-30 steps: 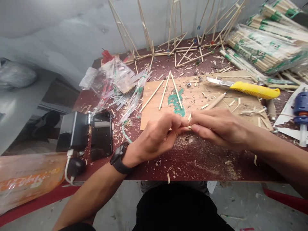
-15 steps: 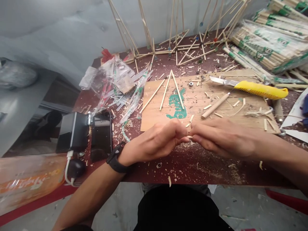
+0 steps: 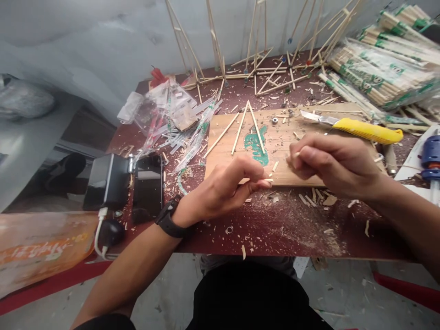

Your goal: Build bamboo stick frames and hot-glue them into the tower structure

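My left hand [image 3: 230, 185], with a black watch on its wrist, pinches a short piece of wooden stick [image 3: 269, 180] between thumb and forefinger near the board's front edge. My right hand [image 3: 330, 158] is closed above the right part of the wooden board [image 3: 220, 158]; a small pale bit shows at its fingertips, too small to name. Two thin sticks [image 3: 258, 126] meet in a point on the board, over its green print. Another stick [image 3: 222, 135] lies slanted to their left. Behind my right hand rests a yellow utility knife [image 3: 367, 129], blade out.
Stick frames [image 3: 256, 73] stand along the wall. Bundled chopsticks [image 3: 374, 73] in plastic lie at back right, plastic wrappers [image 3: 178, 110] at left. A phone [image 3: 147, 185] and black box [image 3: 108, 183] sit left. A blue glue gun [image 3: 431, 158] is far right. Shavings litter the table [image 3: 292, 229].
My hands have come apart. The right one has moved up and to the right over the board, while the left still pinches the short stick piece. The view has shifted slightly.
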{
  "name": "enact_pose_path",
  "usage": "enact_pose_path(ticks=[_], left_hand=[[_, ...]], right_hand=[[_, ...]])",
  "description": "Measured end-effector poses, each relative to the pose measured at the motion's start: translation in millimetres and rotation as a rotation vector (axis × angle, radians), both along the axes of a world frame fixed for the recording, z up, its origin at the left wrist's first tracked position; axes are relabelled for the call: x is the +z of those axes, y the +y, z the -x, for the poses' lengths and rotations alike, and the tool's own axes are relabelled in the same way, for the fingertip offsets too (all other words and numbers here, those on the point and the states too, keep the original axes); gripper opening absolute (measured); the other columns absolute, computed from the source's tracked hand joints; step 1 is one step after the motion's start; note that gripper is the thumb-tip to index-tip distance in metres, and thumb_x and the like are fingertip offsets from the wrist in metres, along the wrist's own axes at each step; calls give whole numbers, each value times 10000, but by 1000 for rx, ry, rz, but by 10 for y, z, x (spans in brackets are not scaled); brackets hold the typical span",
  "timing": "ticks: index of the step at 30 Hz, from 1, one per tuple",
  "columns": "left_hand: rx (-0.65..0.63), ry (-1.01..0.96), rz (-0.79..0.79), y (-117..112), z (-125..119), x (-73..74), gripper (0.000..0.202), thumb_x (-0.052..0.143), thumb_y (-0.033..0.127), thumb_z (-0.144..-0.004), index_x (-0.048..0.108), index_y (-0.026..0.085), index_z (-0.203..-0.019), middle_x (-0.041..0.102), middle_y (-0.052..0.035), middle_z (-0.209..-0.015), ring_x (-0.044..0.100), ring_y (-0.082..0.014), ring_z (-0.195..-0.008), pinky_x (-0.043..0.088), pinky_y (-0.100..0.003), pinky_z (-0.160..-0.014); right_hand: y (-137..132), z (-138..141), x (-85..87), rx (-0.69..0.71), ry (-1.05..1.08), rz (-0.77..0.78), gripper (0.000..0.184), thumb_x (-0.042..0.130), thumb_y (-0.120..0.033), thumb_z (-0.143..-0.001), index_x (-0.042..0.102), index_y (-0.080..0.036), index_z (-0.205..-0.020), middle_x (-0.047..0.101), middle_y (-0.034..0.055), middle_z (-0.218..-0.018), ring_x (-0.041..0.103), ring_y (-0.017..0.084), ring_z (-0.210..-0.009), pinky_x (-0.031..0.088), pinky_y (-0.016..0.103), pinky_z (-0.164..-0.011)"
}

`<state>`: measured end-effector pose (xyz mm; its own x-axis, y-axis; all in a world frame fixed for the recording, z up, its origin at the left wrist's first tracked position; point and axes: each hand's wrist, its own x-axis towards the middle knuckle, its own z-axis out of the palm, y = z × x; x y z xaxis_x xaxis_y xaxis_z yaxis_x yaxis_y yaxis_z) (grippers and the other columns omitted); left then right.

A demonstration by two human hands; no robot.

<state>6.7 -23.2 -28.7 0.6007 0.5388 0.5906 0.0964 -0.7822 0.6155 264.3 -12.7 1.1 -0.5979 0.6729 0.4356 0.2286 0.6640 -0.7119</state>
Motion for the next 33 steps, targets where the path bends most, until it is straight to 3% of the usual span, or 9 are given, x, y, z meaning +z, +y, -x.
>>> enact_pose_path(ticks=[4, 8, 12, 18, 26, 33], left_hand=[[115, 38, -110, 13, 13, -2, 258, 678, 116, -1037, 487, 237, -1162, 698, 9, -967, 731, -115, -786, 644, -254, -691], [178, 81, -76, 18, 9, 1, 277, 709, 101, -1015, 487, 225, -1123, 646, 48, -899, 693, -88, -731, 662, -236, -731], [216, 116, -129, 9, -24, 1, 253, 713, 118, -1021, 489, 216, -1085, 592, 59, -879, 644, -68, -695, 620, -186, -649], [183, 52, -101, 22, -58, -22, 254, 710, 131, -1026, 485, 218, -1108, 591, 55, -898, 746, -104, -776, 688, -240, -734], [196, -15, 30, 43, -55, -25, 308, 675, 34, -999, 469, 229, -1120, 744, 14, -966, 860, -171, -935, 698, -215, -734], [218, -125, 58, 18, -121, -17, 322, 719, 68, -997, 467, 234, -1110, 711, 42, -954, 864, -175, -989, 691, -207, -781]], right_hand=[[116, -78, -3, -174, -204, -327, 61, 640, -170, -1023, 690, -201, -1007, 646, 5, -768, 577, 134, -647, 455, 295, -609], [77, -40, -6, -97, -273, -475, 65, 666, -189, -1024, 725, -211, -1037, 675, 28, -825, 606, 150, -697, 461, 304, -632], [-32, 44, -28, -65, -297, -568, 59, 645, -202, -1070, 703, -200, -1073, 687, 20, -845, 600, 117, -677, 455, 261, -616], [-36, 57, -15, -78, -334, -572, 134, 566, -115, -1077, 624, -186, -980, 639, 4, -791, 544, 100, -641, 415, 224, -580], [-2, 51, -54, -96, -355, -574, 108, 586, -178, -1090, 624, -180, -990, 656, 14, -815, 510, 99, -619, 376, 227, -567], [-6, 79, -121, -160, -367, -541, 155, 579, -199, -1098, 613, -166, -951, 612, -3, -768, 470, 99, -600, 360, 228, -565]])
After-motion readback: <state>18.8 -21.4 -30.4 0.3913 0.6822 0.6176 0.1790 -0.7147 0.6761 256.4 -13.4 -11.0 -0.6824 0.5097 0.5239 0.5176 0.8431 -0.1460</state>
